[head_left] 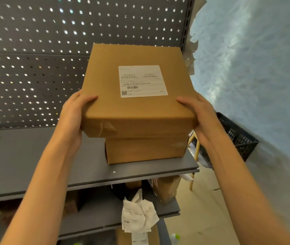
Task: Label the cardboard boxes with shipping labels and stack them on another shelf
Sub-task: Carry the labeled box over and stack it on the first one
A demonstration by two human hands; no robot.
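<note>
Both arms extended forward. Left hand (pixel 73 115) grips left side of labeled box (pixel 137 106), thumb on top; right hand (pixel 200 114) grips right side likewise. Shipping label (pixel 142 81) faces up. Box sits atop lower box (pixel 146 149) on grey shelf (pixel 34 156).

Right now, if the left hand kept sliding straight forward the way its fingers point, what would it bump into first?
Probably the grey perforated metal back panel of the shelf. The left hand grips the labelled brown cardboard box by its side, and nothing shows ahead of its fingers before that panel, though depth is unclear.
</note>
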